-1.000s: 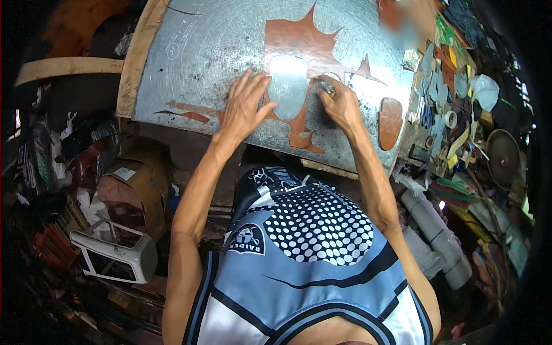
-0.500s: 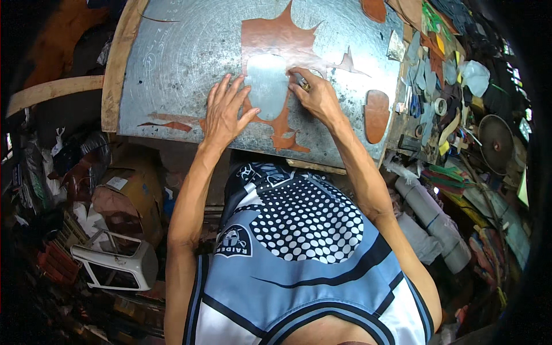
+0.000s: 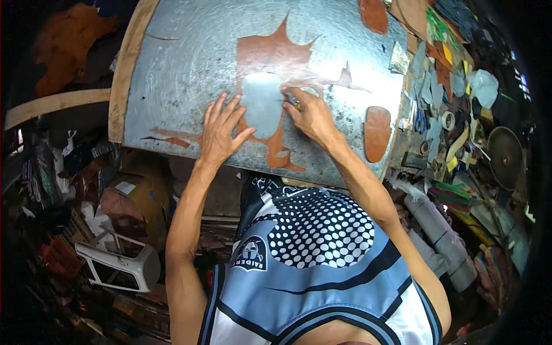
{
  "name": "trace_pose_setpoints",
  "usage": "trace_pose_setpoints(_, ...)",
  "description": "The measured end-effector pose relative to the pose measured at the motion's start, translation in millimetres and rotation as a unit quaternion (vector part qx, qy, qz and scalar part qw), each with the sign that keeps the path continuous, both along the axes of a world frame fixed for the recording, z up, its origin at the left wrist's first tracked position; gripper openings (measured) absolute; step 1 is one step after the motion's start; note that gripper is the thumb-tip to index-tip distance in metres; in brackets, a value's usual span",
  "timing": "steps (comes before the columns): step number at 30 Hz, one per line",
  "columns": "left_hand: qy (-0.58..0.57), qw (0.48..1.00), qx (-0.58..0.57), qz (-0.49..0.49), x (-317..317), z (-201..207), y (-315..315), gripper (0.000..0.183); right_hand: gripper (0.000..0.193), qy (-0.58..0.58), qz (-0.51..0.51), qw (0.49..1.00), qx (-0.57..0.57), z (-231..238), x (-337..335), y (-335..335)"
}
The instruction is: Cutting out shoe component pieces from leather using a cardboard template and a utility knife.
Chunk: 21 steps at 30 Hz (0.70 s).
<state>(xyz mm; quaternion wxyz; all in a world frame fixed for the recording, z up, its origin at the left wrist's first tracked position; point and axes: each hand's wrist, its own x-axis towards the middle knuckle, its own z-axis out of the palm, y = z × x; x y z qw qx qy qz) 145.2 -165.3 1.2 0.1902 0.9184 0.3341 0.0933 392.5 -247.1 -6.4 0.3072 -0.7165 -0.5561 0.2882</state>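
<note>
A grey rounded template [image 3: 261, 106] lies flat on a ragged piece of brown leather [image 3: 270, 50], on a scratched metal sheet [image 3: 178, 92]. My left hand [image 3: 221, 129] is open, fingers spread, its fingertips resting along the template's left edge. Against the template's right edge, my right hand [image 3: 310, 117] is closed round a small tool [image 3: 295, 102] with a yellowish part. Its tip is hidden by the fingers. A cut brown leather piece [image 3: 378, 133] with a rounded outline lies to the right, and another leather piece [image 3: 375, 16] lies at the far right.
Narrow leather scraps [image 3: 172, 140] lie at the near left of the sheet. A wooden rail [image 3: 123, 86] borders its left side. On the right are blue-handled scissors [image 3: 420, 122], a tape roll [image 3: 448, 119] and grey cut pieces [image 3: 431, 89]. A round fan [image 3: 505, 158] stands beyond.
The whole view has shifted, so the metal sheet sits lower in the picture. Both hands stay at the template's two sides, with almost no visible movement against it.
</note>
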Motion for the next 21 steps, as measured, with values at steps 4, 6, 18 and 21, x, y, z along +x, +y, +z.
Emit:
trace_pose_setpoints(4,-0.002,1.0,0.005,-0.009,4,4,-5,0.053,0.035,0.069,0.011,0.995,-0.073,16,14,-6)
trace_pose_setpoints(6,-0.007,1.0,0.01,-0.008,3,4,-5,0.053,0.037,0.118,-0.025,0.982,-0.144,44,22,-9)
trace_pose_setpoints(18,-0.014,1.0,0.004,0.004,9,2,-11,0.053,0.032,0.143,-0.103,0.953,-0.247,67,-1,-106)
trace_pose_setpoints(21,-0.01,1.0,0.011,0.009,15,-1,-11,0.053,0.031,0.163,-0.114,0.962,-0.185,55,-22,-126)
